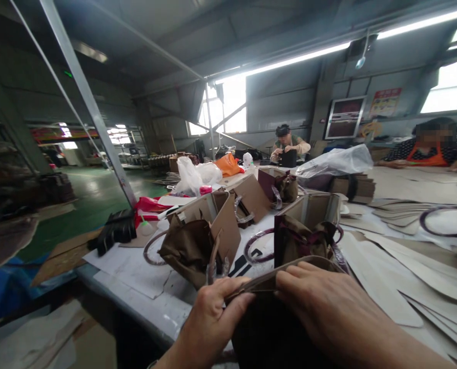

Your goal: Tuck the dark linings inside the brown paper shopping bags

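Head view. Lower centre: the left hand [209, 320] and right hand [328, 307] pinch the open rim of a dark paper bag [269, 333], fingers pressed against its edge. The frame cuts off the bag's base. Upper right, writing on the red poster [384, 102] is illegible. The table [163, 315] edge runs lower left, with open floor [94, 195] beyond.

Two hands, the left hand [209, 318] and the right hand [328, 307], are gripping one dark bag [274, 333]. Four brown bags [198, 243] [303, 230] [251, 197] [284, 187] are lying beyond. Two people [290, 146] [430, 146] are sitting opposite. Three plastic sacks [190, 174] [227, 165] [336, 161] are resting there. The card sheets [390, 287] are overlapping too much to count.
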A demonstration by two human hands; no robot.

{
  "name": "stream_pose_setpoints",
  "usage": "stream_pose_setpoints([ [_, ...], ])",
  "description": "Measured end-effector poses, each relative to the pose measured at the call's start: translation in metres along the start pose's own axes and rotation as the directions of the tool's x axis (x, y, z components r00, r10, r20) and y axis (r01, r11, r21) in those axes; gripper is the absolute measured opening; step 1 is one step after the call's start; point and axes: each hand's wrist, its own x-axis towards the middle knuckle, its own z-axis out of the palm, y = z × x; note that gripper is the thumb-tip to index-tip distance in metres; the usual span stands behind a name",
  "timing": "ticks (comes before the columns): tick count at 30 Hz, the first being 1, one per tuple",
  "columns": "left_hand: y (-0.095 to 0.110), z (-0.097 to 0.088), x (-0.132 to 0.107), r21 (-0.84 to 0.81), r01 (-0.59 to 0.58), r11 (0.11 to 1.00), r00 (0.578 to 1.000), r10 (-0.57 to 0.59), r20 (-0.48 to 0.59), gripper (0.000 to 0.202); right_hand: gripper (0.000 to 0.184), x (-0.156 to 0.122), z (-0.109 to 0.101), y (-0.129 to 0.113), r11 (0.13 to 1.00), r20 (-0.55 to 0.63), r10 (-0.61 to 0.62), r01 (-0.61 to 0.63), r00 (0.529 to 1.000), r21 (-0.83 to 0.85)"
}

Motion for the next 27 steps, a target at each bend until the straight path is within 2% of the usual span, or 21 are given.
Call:
stream_pose_setpoints([
  [4, 0.000, 0.004, 0.001, 0.006, 0.011, 1.000, 0.999, -0.011, -0.038, 0.024, 0.013, 0.003, 0.000, -0.004, 0.998, -0.050, 0.050, -0.051, 0.998, -0.035],
  [15, 0.000, 0.013, -0.001, 0.055, -0.013, 0.998, 0.993, 0.020, -0.117, 0.026, 0.013, 0.006, -0.003, -0.006, 0.987, -0.046, 0.141, -0.144, 0.989, -0.071],
  [20, 0.009, 0.010, -0.002, 0.080, 0.007, 0.997, 1.000, -0.004, -0.029, 0.028, 0.013, 0.004, -0.009, -0.011, 0.979, -0.027, 0.194, -0.196, 0.981, -0.065],
  [27, 0.032, 0.007, 0.012, 0.277, -0.009, 0.961, 0.989, -0.032, 0.142, 0.022, 0.015, 0.005, -0.015, -0.017, 0.973, -0.014, 0.224, -0.224, 0.975, -0.047],
])
